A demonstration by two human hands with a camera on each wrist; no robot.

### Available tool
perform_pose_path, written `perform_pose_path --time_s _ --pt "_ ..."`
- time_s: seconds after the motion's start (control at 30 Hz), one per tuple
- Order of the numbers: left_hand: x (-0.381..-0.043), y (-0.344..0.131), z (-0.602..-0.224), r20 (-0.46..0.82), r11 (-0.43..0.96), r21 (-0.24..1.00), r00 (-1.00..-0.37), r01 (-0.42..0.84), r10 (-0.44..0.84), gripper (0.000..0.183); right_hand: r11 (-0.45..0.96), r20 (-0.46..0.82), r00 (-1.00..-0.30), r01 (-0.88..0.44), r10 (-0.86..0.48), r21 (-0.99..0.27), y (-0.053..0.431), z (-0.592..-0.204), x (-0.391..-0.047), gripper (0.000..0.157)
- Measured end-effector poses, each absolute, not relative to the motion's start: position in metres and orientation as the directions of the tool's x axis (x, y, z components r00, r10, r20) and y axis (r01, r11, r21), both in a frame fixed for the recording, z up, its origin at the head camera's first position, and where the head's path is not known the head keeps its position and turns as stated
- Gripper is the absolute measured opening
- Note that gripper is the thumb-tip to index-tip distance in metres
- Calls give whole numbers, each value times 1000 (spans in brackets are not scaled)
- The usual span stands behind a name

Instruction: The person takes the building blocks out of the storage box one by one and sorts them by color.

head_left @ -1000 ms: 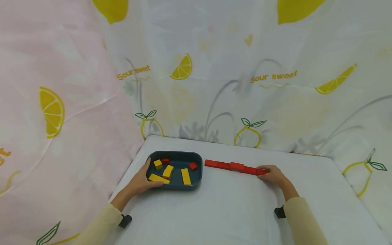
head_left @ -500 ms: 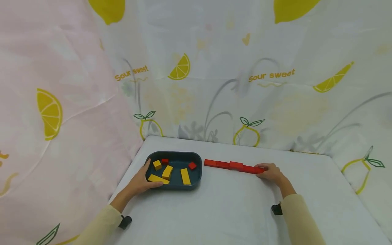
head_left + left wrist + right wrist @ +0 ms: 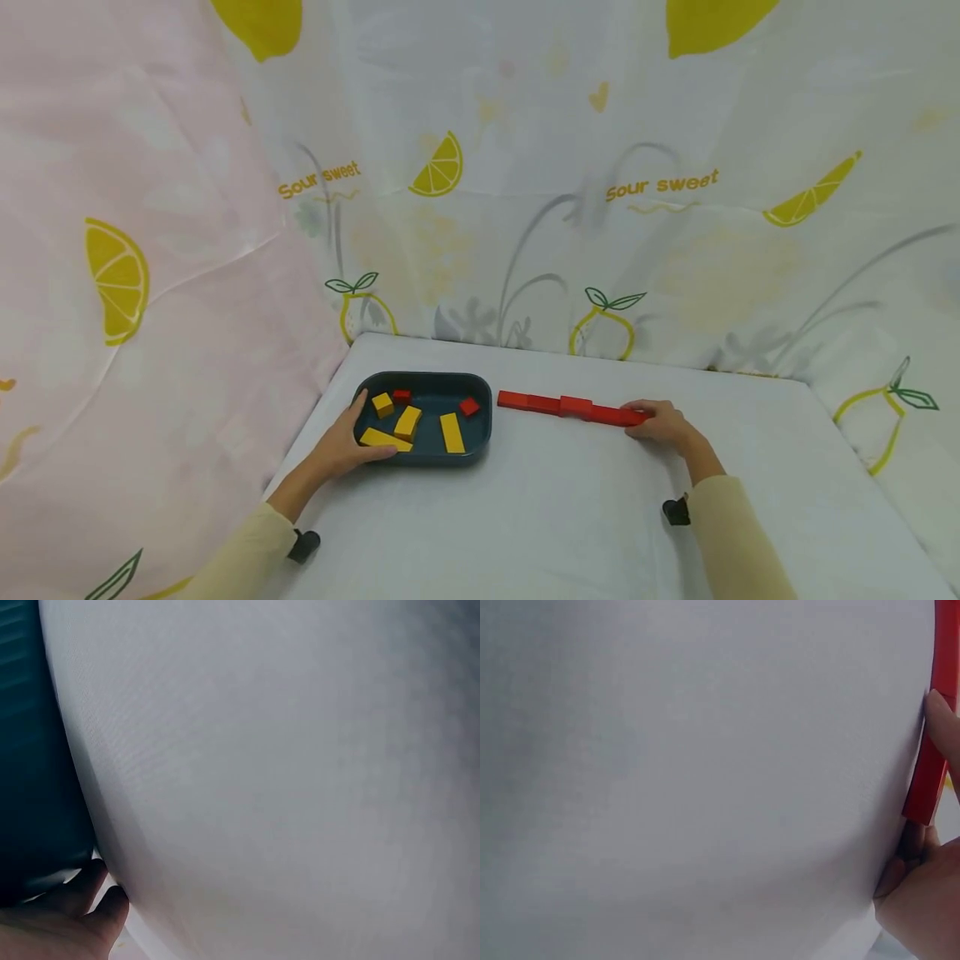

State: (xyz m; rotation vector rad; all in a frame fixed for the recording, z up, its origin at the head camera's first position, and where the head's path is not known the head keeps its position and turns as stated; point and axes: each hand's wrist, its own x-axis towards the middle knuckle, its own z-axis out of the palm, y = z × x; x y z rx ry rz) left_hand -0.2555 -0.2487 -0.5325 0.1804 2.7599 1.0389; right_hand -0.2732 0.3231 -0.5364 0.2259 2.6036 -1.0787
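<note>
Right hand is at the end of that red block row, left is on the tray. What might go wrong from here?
1. The right hand touches only the right end of the red block row; a sideways push may kink the already uneven line.
2. The row's left end sits close to the dark tray; pushing along the row might bump it.
3. The left hand grips the tray's corner; a tug might shift the loose yellow blocks inside.

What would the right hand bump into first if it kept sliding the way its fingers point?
The right hand points left along the row of red blocks, whose near end it already touches. Past the row, the next thing is probably the dark tray, though depth is hard to judge.
</note>
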Motion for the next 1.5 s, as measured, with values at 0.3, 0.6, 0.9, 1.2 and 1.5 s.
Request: perform_pose_path --time_s 0.3,0.6,0.9,1.2,1.5 --pt "-251 -257 -531 -142 743 669 -976 30 166 123 678 -381 -925 284 7 -678 317 -545 -273 71" --pt "-253 -258 -532 -146 749 662 -978 17 151 122 647 -392 -917 259 -67 -717 321 -539 -273 85" --pt "-257 -239 -536 -126 708 705 -977 35 174 123 677 -389 -921 273 -20 -683 343 -525 -269 90" --pt "-251 -244 -537 -124 713 701 -980 23 154 123 852 43 -995 -103 -95 -513 288 -495 -270 85" --pt "-253 -251 -536 -102 707 707 -984 34 149 126 858 68 -961 -269 -267 -437 222 -492 -269 90"
